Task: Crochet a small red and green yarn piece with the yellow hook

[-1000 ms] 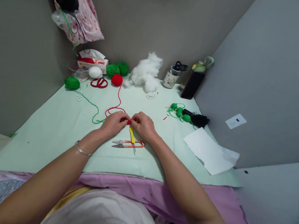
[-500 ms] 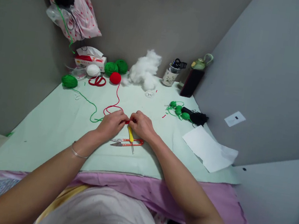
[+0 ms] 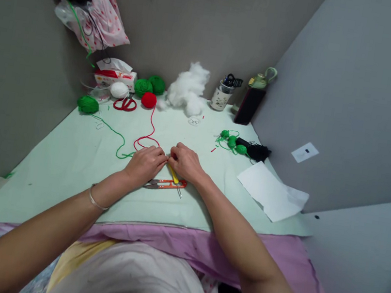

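My left hand (image 3: 145,164) and my right hand (image 3: 186,162) meet over the table, fingertips pinched close together. A small red yarn piece is between them, now almost wholly hidden by the fingers. Red yarn runs from a red ball (image 3: 148,100) in loops to my left hand. Just below the right fingers, a yellow-handled crochet hook (image 3: 173,174) slants across orange thread snips (image 3: 165,184), its metal end toward me. Whether my right hand touches the hook, I cannot tell. Green yarn (image 3: 121,151) ends by my left hand.
Behind are green yarn balls (image 3: 143,88), red-handled scissors (image 3: 125,104), a tissue box (image 3: 115,78), white stuffing (image 3: 189,87), a cup (image 3: 221,96) and a bottle (image 3: 259,81) with a phone (image 3: 250,106). At right lie green beads (image 3: 232,142) and white paper (image 3: 271,192).
The snips' blades are nearer each other now. The crochet hook has swung slightly, its metal end further right. The red piece between my fingertips has gone mostly out of sight.
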A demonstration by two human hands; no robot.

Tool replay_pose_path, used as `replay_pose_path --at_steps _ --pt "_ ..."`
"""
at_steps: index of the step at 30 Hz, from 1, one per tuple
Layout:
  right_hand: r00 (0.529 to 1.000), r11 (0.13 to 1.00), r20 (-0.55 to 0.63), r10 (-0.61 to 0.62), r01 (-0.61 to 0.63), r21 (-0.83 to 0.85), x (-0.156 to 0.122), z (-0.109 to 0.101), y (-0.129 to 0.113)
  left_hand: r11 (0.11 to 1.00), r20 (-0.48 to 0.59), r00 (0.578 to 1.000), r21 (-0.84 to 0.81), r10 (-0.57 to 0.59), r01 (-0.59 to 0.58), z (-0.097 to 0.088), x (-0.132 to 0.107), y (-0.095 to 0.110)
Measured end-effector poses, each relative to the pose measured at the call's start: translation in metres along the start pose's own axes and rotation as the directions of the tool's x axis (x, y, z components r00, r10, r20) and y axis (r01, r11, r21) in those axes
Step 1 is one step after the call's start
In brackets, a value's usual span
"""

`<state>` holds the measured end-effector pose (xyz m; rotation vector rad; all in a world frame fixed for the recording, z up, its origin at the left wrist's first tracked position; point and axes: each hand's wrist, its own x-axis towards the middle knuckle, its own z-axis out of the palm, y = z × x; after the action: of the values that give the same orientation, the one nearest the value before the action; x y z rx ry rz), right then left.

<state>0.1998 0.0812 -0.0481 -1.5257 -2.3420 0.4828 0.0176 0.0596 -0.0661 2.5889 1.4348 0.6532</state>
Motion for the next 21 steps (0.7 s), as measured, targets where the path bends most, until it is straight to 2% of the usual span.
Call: replay_pose_path --at_steps 6,11,15,21 --pt "0.999 1.000 0.034 0.004 -0.005 0.028 0.004 -0.006 0.009 0.999 0.111 0.993 -0.031 -0.025 0.028 -0.001 0.017 -0.003" --pt "0.998 0.999 0.062 -0.011 0.008 0.044 0.006 -0.009 0.014 0.985 0.176 0.980 -0.125 -0.097 0.121 0.008 0.024 -0.007" --pt "0.999 1.000 0.039 -0.014 0.013 0.027 0.002 -0.011 0.016 0.964 0.206 0.967 -0.186 -0.150 0.189 0.012 0.027 -0.009" --pt "0.999 1.000 -0.021 0.026 -0.025 0.003 -0.004 -0.019 0.018 0.944 0.203 0.963 -0.244 -0.177 0.224 0.011 0.027 -0.007"
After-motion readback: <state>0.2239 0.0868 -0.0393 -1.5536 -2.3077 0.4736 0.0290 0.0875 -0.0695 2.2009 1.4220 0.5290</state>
